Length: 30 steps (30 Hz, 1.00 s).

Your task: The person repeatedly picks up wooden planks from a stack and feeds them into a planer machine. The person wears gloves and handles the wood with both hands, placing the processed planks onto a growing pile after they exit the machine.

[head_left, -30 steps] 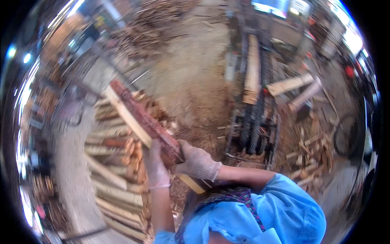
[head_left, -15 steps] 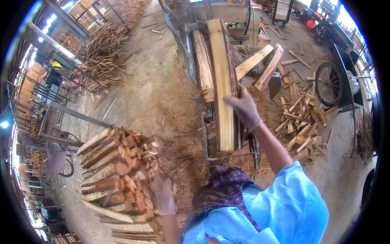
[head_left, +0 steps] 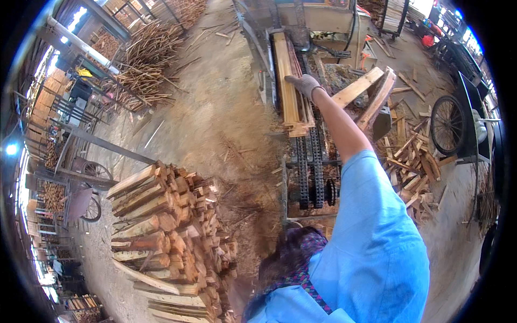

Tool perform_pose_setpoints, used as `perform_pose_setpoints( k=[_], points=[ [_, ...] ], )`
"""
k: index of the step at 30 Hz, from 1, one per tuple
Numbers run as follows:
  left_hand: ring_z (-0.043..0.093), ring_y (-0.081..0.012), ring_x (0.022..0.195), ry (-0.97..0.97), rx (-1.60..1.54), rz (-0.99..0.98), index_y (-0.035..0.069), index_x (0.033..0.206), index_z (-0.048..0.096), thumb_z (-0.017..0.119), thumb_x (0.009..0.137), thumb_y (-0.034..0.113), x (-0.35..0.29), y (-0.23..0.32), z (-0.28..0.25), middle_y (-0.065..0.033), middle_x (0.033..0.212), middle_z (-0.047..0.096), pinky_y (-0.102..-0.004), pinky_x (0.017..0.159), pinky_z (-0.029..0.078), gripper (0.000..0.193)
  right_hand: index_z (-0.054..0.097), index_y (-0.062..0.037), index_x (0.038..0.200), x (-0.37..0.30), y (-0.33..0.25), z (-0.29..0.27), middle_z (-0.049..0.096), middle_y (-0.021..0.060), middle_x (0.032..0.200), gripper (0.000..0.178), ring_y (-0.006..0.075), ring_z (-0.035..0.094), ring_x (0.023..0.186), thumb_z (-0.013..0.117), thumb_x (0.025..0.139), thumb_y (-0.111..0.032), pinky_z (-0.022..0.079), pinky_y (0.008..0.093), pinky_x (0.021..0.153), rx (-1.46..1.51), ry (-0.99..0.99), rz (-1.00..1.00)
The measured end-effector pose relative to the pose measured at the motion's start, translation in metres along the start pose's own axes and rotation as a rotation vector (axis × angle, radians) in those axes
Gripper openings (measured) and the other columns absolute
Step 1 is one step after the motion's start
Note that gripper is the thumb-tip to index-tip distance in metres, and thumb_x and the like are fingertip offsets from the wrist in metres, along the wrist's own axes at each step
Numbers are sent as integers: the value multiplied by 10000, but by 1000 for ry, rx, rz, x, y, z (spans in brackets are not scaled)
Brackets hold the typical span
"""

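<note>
My right hand (head_left: 305,86), in a pale work glove, reaches far forward onto a long sawn wooden plank (head_left: 289,102). Its thumb lies across the plank's top, while the other fingers are largely hidden at the right side. The plank lies lengthwise on a machine feed bed, with other boards under and beside it. Two dark drive chains (head_left: 302,172) run from below the boards toward me. Of my left hand only a smeared, skin-coloured patch (head_left: 239,293) shows beside the stack of split wood (head_left: 172,237); its fingers cannot be made out.
Two loose slabs (head_left: 358,87) lean right of the feed bed. A heap of offcuts (head_left: 412,161) covers the floor there, near a cart wheel (head_left: 448,125). Thin sticks (head_left: 148,59) are piled at the far left. A metal bar (head_left: 107,141) extends toward the stack.
The plank, earlier raised in front of me in my right hand, now lies forward on the feed bed. My right arm has stretched away; my left hand has dropped back toward the lower edge.
</note>
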State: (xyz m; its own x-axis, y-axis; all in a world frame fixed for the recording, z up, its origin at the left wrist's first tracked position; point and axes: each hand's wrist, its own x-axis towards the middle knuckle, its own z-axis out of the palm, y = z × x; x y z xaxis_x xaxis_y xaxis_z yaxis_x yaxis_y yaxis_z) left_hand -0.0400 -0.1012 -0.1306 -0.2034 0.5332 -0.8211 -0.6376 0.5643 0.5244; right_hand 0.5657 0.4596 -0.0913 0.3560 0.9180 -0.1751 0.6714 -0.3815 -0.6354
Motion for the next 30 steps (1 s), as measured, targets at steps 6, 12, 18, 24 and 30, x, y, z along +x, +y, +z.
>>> perform_pose_setpoints(
  k=[6,12,18,24,30],
  points=[
    [690,-293,1022,56,29,20,39,1380,591,602,1085,371,-14,-1,9,-127,1167,711,-437,874,576,445,753,113,1081,-5,-37,48,771,295,1065,813,390,774,979,650,961,-685,579,463,849,49,303,-40],
    [688,-259,1003,-29,371,287,38,1341,615,587,1095,381,-31,7,21,-116,1165,705,-406,883,572,423,664,-28,1177,-27,-47,20,710,82,945,416,214,698,833,715,1009,-405,564,385,736,637,-214,12],
    [685,-241,1023,-110,475,363,45,1337,622,584,1096,384,-3,11,42,-115,1230,688,-384,896,567,418,678,27,1361,95,58,23,712,180,1183,616,262,665,1032,727,990,-463,537,413,914,99,76,-569],
    [660,-224,1027,-91,88,133,65,1401,608,568,1095,388,3,6,43,-80,1188,667,-369,885,560,446,526,-297,1588,144,75,60,700,253,1179,571,316,691,1033,432,1086,-42,555,461,928,-89,-178,-498],
    [658,-287,1027,-30,671,600,58,1329,649,608,1028,271,-14,-13,13,-114,1130,665,-398,905,557,371,401,-225,1657,161,54,18,615,205,1447,569,349,597,1317,328,1118,-57,494,497,1085,-337,-191,-443]
  ],
)
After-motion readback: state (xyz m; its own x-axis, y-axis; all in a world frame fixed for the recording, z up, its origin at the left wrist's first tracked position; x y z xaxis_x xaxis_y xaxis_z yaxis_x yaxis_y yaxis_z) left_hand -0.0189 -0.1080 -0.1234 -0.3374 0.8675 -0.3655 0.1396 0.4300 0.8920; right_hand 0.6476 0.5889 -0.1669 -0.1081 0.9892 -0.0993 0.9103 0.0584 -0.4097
